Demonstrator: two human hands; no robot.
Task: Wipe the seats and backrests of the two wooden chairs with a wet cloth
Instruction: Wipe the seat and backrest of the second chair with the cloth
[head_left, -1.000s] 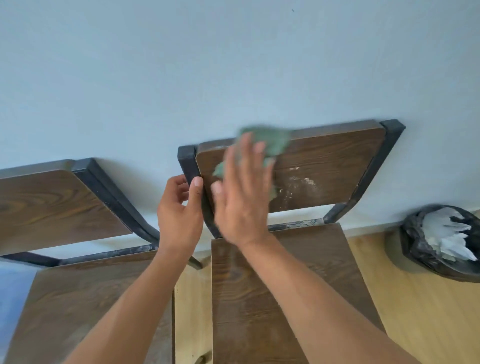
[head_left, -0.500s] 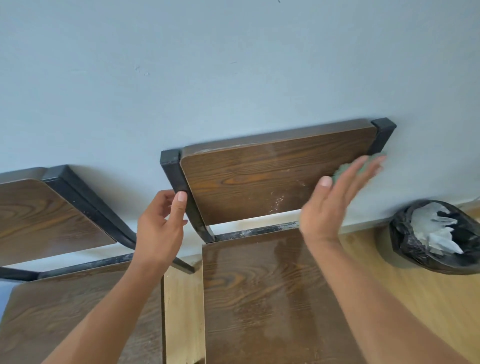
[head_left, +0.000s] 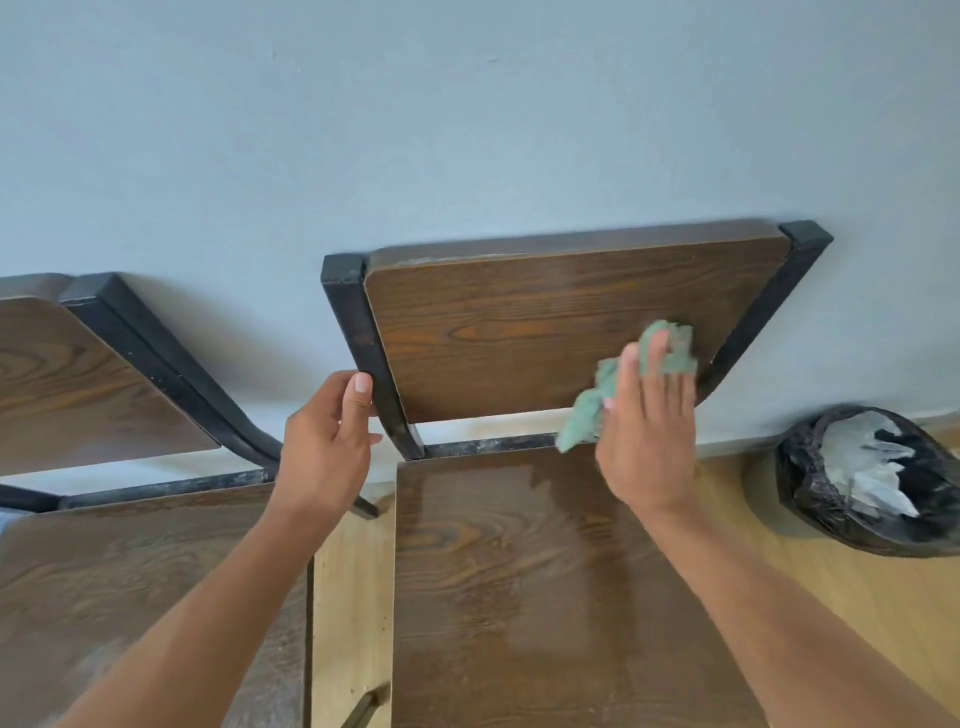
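Note:
Two dark wooden chairs with black metal frames stand side by side against a pale blue wall. On the right chair's backrest (head_left: 519, 332), my right hand (head_left: 649, 436) presses a green cloth (head_left: 670, 345) flat against the lower right part. A loose end of the cloth hangs past the backrest's bottom edge. My left hand (head_left: 327, 447) grips the black left upright of that backrest. The right chair's seat (head_left: 519, 597) shines wet. The left chair's backrest (head_left: 78, 384) and seat (head_left: 130, 587) lie at the left edge, untouched.
A bin lined with a black bag (head_left: 872, 483), holding white crumpled paper, sits on the light wooden floor (head_left: 831, 597) at the right by the wall. A narrow strip of floor separates the two chairs.
My right hand swept the cloth across the backrest from its upper left to the far right edge, then came back a little to the lower right. My left hand kept its grip on the upright.

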